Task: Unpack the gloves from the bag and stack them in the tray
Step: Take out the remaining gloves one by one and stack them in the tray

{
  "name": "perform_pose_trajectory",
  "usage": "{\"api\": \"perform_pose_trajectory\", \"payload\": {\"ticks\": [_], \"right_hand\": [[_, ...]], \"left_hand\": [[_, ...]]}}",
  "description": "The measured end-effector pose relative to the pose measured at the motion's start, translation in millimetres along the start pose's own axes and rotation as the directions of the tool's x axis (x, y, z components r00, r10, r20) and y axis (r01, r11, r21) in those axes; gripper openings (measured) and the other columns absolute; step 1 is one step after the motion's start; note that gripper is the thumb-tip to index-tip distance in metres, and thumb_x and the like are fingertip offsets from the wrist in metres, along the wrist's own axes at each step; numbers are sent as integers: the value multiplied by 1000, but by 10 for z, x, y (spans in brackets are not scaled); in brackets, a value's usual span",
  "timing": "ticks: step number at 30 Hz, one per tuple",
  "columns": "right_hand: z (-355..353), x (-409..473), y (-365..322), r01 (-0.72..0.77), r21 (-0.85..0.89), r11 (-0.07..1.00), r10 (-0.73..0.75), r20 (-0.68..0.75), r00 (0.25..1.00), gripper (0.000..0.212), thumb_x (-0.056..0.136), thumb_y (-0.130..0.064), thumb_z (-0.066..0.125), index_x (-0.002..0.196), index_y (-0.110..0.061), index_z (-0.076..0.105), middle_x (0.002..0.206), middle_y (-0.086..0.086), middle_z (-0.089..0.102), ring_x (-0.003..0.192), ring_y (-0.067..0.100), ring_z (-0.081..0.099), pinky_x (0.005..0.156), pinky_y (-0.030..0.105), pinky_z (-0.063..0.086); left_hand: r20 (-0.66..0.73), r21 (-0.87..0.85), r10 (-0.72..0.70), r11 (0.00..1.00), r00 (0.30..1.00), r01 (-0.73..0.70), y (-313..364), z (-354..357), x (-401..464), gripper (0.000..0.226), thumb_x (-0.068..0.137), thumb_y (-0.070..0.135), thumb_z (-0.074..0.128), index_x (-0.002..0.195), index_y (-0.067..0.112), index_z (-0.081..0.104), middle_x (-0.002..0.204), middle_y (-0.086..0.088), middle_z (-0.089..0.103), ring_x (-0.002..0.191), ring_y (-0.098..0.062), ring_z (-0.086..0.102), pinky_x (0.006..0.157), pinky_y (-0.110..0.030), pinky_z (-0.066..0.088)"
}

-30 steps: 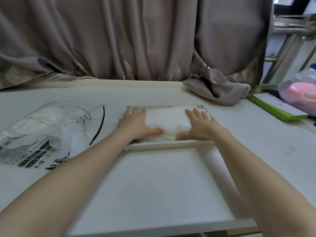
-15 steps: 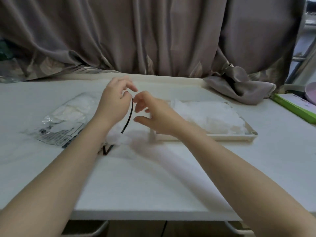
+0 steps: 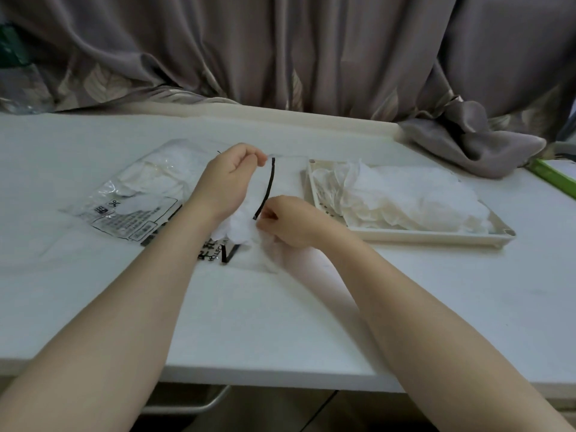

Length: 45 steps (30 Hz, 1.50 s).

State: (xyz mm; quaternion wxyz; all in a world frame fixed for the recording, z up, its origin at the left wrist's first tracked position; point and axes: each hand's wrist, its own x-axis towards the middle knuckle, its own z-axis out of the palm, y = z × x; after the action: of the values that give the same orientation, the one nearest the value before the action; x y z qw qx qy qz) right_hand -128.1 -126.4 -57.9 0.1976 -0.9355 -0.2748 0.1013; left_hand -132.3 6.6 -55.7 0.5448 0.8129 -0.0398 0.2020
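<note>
Currently two bare hands work above one white table (image 3: pixel 93 145). Two clear plastic bags are in view. One bag with printed label (image 3: pixel 131 194) lies flat on the table to the left and holds white gloves. A second bag with a black edge strip (image 3: pixel 268 188) is held up between the hands.

Left hand (image 3: pixel 229 179): fingers curled, thumb and fingertips pinching the upper edge of the second bag, near the top end of the black strip.

Right hand (image 3: pixel 286 221): fingers curled tight, gripping the lower part of the same bag beside the bottom end of the strip. White glove material (image 3: pixel 238 227) bunches between the two wrists, inside or at the mouth of this bag; which one cannot be determined.

One cream tray (image 3: pixel 405 236) sits on the table to the right of the hands, apart from them. A loose pile of white gloves (image 3: pixel 402 194) lies in it; the count of individual gloves cannot be determined.

One grey curtain (image 3: pixel 311 48) hangs behind the table. One green-edged box (image 3: pixel 553 177) lies at the far right.
</note>
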Motion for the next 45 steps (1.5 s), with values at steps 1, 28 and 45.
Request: {"api": "perform_pose_trajectory", "payload": {"ticks": [1,28,45], "right_hand": [[8,6,4,-13,23,1000,13,-23,1000,20,95,-21,44,79,-10,47,81,3,53,77,20,45,59,28,32],[-347,-82,209,117,993,-35,190,-108,976,20,77,-15,35,57,-13,37,63,6,37,54,19,38,53,25,31],[-574,-30,82,-101,950,296,471,-53,881,22,91,-23,45,70,-19,49,64,-3,49,62,15,45,51,22,33]], "left_hand": [[2,-7,10,1000,1000,-10,1,7,-2,25,97,14,38,93,22,61,95,14,62,100,-7,56,86,-15,39],[389,-263,-124,935,913,239,59,24,-177,53,65,62,69,91,16,70,89,-2,69,75,-16,62,65,-27,48],[-106,-219,-258,948,960,230,170,-70,-147,33,91,50,49,96,18,55,80,7,56,61,-8,50,55,-23,39]]}}
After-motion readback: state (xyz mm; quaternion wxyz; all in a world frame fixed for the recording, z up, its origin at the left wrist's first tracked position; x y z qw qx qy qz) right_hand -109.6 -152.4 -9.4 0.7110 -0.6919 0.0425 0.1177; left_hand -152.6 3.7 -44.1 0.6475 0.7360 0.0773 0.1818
